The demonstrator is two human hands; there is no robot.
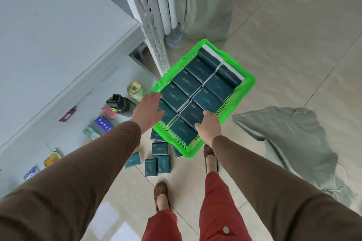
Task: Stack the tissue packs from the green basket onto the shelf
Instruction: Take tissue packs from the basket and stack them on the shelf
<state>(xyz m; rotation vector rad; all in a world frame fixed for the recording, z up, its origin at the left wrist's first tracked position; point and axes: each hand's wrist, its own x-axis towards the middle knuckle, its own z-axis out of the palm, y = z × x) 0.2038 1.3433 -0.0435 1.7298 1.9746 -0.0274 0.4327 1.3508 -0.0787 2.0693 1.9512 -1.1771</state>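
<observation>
A bright green basket (247, 82) stands on the tiled floor, filled with several dark teal tissue packs (197, 88) laid in two rows. My left hand (148, 111) hovers over the near left packs, fingers spread, holding nothing. My right hand (209, 125) reaches over the near right packs, fingers apart and empty. Several more loose tissue packs (159, 160) lie on the floor just in front of the basket. The pale grey shelf (49, 31) fills the upper left, with its perforated metal post (150, 15) beside the basket.
A lower shelf level holds a black shoe (119, 103), a green bottle (135, 90) and small boxes (103, 123). A grey sack (290, 133) lies on the floor at right. Another sack (203, 2) and a water jug (175, 37) stand behind the basket. My feet are below.
</observation>
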